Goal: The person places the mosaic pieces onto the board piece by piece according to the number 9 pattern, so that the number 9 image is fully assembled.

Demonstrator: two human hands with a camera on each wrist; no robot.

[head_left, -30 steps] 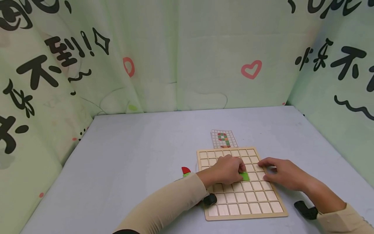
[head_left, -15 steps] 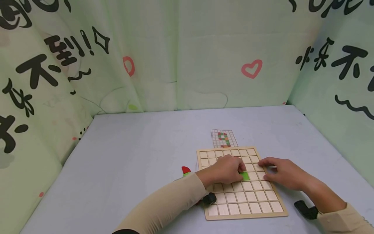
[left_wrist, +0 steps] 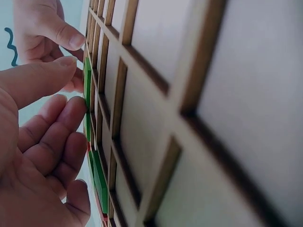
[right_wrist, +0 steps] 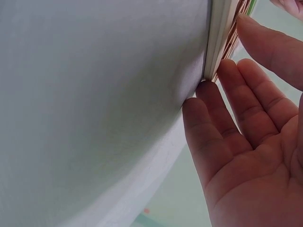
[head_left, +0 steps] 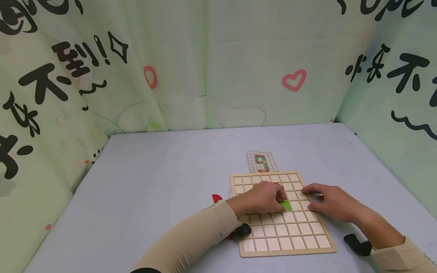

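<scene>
My left hand (head_left: 264, 198) reaches over the wooden grid board (head_left: 286, 251), its thumb and fingertips beside a light green square tile (head_left: 286, 205). In the left wrist view, the thumb stands apart from the fingers, with the green tile (left_wrist: 87, 80) just past them. More green pieces (left_wrist: 98, 179) with red bits sit along the board below. A sliver of a red piece (head_left: 279, 185) peeks out behind the left hand. At the board's right edge my right hand (head_left: 329, 201) rests, fingers fairly straight. Its fingertips touch the board's side (right_wrist: 215, 42) and the table.
A printed pattern card (head_left: 262, 162) lies behind the board, partly under its far edge. Red and green pieces (head_left: 216, 198) lie left of the board, partly hidden by the left sleeve. The white table (head_left: 153, 170) is enclosed by a pale green curtain (head_left: 205, 68).
My left hand has shifted very slightly left, so more of the red piece behind it shows. The green tile, the board and my right hand look unmoved.
</scene>
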